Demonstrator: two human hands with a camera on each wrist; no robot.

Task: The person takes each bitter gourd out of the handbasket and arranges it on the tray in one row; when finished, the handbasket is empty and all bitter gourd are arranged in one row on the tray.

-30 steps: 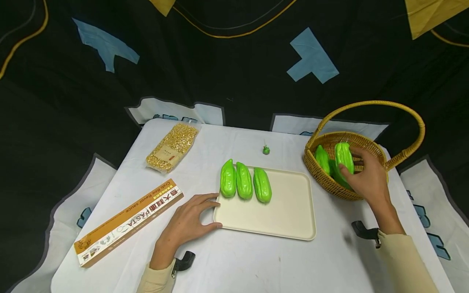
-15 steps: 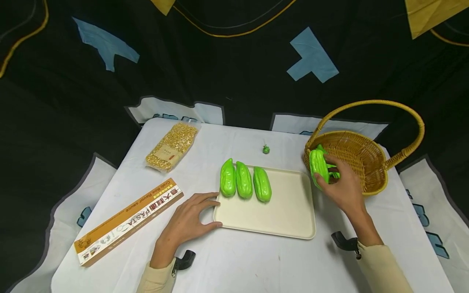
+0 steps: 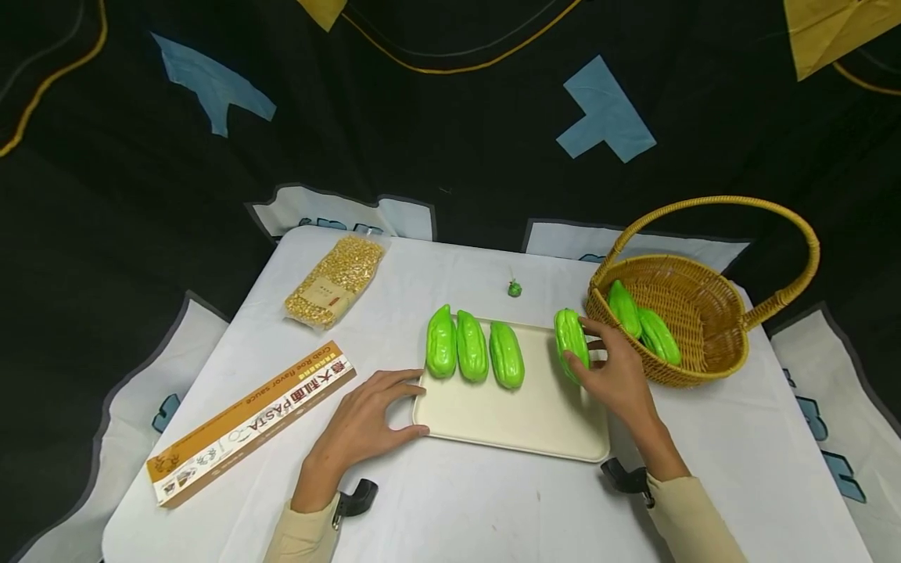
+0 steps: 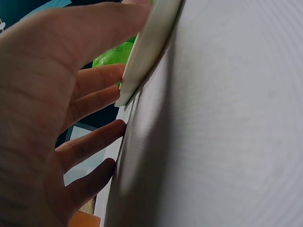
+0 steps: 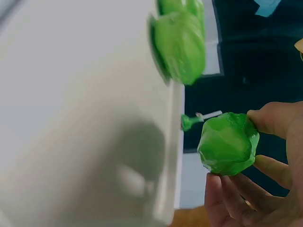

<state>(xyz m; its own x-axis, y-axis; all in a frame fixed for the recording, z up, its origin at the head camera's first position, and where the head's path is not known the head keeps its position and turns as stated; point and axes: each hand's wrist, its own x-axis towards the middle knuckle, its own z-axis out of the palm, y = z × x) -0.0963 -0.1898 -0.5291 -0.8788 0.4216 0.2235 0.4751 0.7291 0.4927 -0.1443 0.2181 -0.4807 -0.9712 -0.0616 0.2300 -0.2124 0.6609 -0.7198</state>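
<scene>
My right hand (image 3: 621,379) pinches a bright green, ridged bitter melon (image 3: 568,335) between thumb and fingertips. It hangs over the right end of the cream tray (image 3: 507,426); in the right wrist view a shadow falls on the tray beside the held bitter melon (image 5: 228,144). Three similar bitter melons (image 3: 472,348) lie side by side at the tray's back left. Along the tray's left edge rests my left hand (image 3: 367,414), fingers spread loosely. In the left wrist view its thumb and two fingertips touch the rim (image 4: 150,45).
A wicker basket (image 3: 704,313) with a tall handle stands at the right, holding two more bitter melons (image 3: 658,336). At the left lie a bag of yellow kernels (image 3: 336,281) and a long pasta box (image 3: 252,422). A small green object (image 3: 515,288) sits behind the tray.
My right hand has lifted the bitter melon out of the basket and carried it left over the tray. My left hand stays at the tray's left edge.
</scene>
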